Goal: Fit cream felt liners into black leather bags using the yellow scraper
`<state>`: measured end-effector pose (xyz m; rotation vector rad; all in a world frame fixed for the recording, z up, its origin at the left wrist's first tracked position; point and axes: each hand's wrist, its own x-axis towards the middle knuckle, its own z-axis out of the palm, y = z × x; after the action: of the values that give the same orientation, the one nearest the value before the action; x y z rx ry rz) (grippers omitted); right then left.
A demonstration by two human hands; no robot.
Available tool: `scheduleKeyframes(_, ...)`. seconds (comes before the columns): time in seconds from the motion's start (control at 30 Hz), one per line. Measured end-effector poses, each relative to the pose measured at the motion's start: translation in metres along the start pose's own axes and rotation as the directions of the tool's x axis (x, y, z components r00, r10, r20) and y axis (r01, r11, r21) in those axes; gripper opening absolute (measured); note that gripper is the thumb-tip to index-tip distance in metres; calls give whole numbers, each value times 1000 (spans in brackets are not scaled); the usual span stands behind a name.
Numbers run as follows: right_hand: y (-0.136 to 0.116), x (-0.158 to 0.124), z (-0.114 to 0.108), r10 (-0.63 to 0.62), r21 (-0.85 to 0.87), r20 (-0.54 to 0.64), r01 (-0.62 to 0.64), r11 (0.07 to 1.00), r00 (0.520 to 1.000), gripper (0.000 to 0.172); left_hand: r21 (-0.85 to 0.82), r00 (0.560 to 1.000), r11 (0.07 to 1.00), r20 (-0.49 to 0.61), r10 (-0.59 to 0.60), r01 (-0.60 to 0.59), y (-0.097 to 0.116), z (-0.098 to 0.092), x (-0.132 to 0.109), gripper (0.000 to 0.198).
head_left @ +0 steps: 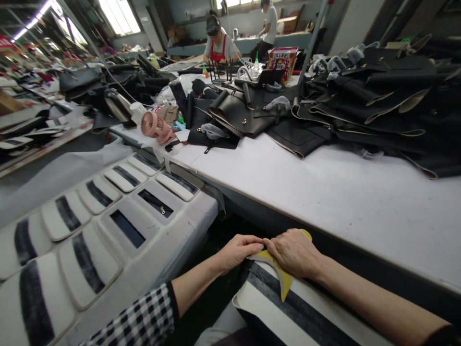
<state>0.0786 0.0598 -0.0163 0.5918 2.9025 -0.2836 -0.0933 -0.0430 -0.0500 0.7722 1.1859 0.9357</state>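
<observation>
A yellow, crescent-edged piece [284, 283] is held over the lap, just below the near edge of the white worktop [230, 161]. It is gripped from above by the right hand [297, 252], whose fingers are curled tightly around it, and a rounded yellow end is left showing behind the knuckles. One of its points is directed left, toward the left hand [243, 250]; the other is directed down and toward the wearer, with the hollow grey edge between them turned to the lower left.

The left hand's thumb and fingers are drawn close together beside the right hand's fingertips; whether anything is pinched there cannot be told. Beneath the yellow piece, a white panel with a dark band [298, 315] is spread across the lap, its long axis and band slanted from upper left to lower right.

On the grey-covered worktop [190, 223] to the left, similar banded panels [90, 264] are laid in rows, near a slotted panel with a zipper pull [163, 210]. Beyond, a pink fan [156, 127] is placed beside black leather bags [234, 113].
</observation>
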Motion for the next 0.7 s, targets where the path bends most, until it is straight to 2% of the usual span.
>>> scheduleKeyframes(0.2, 3, -3, 6, -2, -32, -25, 1, 1000, 1000, 60, 89, 996, 993, -24, 80, -78, 0, 9, 7, 30)
scheduleKeyframes(0.33, -5, -7, 0, 56, -88, 14, -55, 995, 998, 63, 63, 998, 996, -9, 67, -66, -4, 11, 10, 34)
scheduleKeyframes(0.43, -11, -23, -13, 191, -154, -21, -192, 969, 981, 64, 32, 998, 998, -24, 63, -63, -6, 11, 9, 39)
scheduleKeyframes(0.5, -13, -43, -25, 359, -123, -69, -365, 923, 931, 62, -9, 998, 999, -37, 40, -41, -10, 12, 6, 46)
scheduleKeyframes(0.53, -14, -56, -31, 449, -38, -66, -452, 891, 891, 61, -29, 999, 999, -39, 26, -27, -15, 12, 3, 52)
scheduleKeyframes(0.6, -20, -84, -40, 573, 294, 21, -553, 779, 819, 59, -141, 998, 989, -45, -49, 42, -30, 13, -5, 66)
scheduleKeyframes(0.63, -27, -98, -42, 595, 501, 86, -551, 668, 799, 57, -233, 992, 967, -54, -116, 100, -40, 14, -9, 72)
scheduleKeyframes(0.7, -50, -124, -39, 580, 836, 189, -440, 329, 793, 49, -433, 958, 872, -64, -281, 227, -65, 16, -20, 77)
